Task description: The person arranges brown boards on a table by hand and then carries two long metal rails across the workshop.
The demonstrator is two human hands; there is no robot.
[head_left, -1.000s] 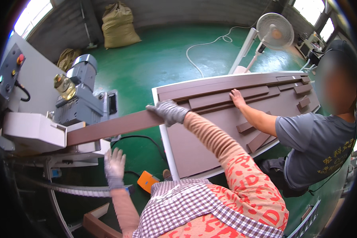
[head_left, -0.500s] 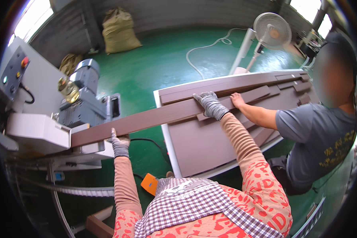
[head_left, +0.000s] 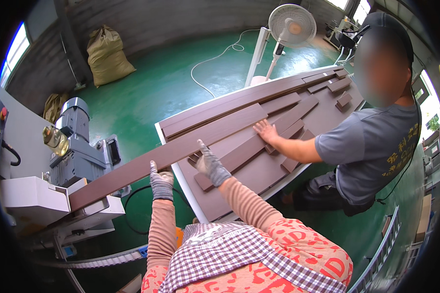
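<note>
A long brown board (head_left: 181, 152) slopes from the white machine housing (head_left: 36, 195) at the left up onto the table of boards. My gloved left hand (head_left: 161, 181) grips its near edge between machine and table, thumb on top and fingers underneath. Farther along the same edge is my gloved right hand (head_left: 212, 165), its thumb against the board and its fingers partly hidden below. The board's left end is inside or behind the housing, out of sight. A co-worker's bare hand (head_left: 266, 131) lies spread by the board's right end, over other boards.
Several brown boards (head_left: 247, 155) of mixed lengths lie on the white-edged table (head_left: 164, 134). The co-worker (head_left: 371, 146) stands at its right side. Behind the machine housing sits a grey motor (head_left: 76, 156). A fan (head_left: 292, 25) and a full sack (head_left: 107, 58) stand beyond.
My right hand has gone from across the board's top to its near edge. The co-worker's hand has shifted off the piece it rested on. My view has swung to the right.
</note>
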